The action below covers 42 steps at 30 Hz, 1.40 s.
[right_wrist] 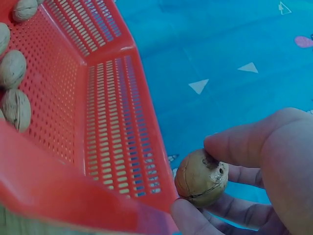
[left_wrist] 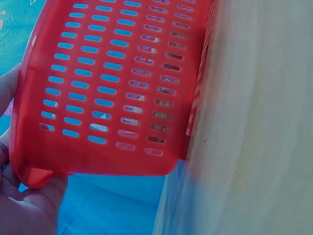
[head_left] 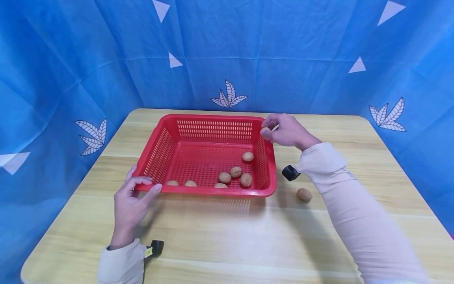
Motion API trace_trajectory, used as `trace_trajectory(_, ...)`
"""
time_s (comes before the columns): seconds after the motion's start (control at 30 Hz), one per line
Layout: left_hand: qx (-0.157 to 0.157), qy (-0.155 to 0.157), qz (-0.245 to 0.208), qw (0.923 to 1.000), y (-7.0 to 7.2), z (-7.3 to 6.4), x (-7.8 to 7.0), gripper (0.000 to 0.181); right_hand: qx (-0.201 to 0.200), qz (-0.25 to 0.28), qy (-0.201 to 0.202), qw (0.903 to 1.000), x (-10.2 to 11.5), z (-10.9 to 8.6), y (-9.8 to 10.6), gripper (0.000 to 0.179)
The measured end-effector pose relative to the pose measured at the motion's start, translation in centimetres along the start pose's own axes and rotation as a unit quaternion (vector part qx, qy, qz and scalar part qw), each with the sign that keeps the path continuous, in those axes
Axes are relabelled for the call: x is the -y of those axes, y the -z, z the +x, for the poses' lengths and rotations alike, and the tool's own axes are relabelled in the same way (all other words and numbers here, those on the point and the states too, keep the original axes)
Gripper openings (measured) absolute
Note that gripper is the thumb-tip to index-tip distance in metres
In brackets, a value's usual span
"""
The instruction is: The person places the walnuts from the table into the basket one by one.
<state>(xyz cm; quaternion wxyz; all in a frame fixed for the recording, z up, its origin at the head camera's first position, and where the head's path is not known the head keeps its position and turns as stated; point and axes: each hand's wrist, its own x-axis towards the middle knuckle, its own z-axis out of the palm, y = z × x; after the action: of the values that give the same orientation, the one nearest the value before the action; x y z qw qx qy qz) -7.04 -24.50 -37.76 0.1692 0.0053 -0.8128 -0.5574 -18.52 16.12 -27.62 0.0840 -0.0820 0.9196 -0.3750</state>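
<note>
A red slotted plastic basket (head_left: 209,190) stands on the table, with several walnuts (head_left: 235,172) on its floor toward the near right. My left hand (head_left: 130,207) grips the rim at the near left corner, fingers and thumb around the lip. In the left wrist view the basket's side wall (left_wrist: 83,156) shows beside that hand. At the right rim, near the far corner, my right hand (head_left: 289,131) pinches a walnut (right_wrist: 200,178) between thumb and fingers. That walnut has a dark spot and a small hole.
One loose walnut (head_left: 304,195) lies on the wooden table (head_left: 227,244), right of the basket and beside my right forearm. A blue patterned cloth (head_left: 227,35) hangs behind and at both sides. Small black wrist devices (head_left: 291,172) sit at both sleeves.
</note>
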Motion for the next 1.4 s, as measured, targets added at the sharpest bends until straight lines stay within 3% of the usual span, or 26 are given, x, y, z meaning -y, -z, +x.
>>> trace_trajectory(0.57,0.002,-0.007,-0.001,1.0000,0.1,0.0,-0.3,0.025,0.026,-0.026,0.042,0.9984,2.2,1.7,-2.5,0.024)
trace_trajectory(0.9,0.000,-0.003,0.002,1.0000,0.0,0.1,-0.4,0.026,0.036,-0.025,0.030,0.9986,3.0,2.3,-3.2,0.024)
trace_trajectory(1.4,-0.003,-0.018,0.004,0.9998,-0.3,0.0,0.1,0.024,0.010,-0.066,0.068,0.9955,0.9,1.4,-2.4,0.027)
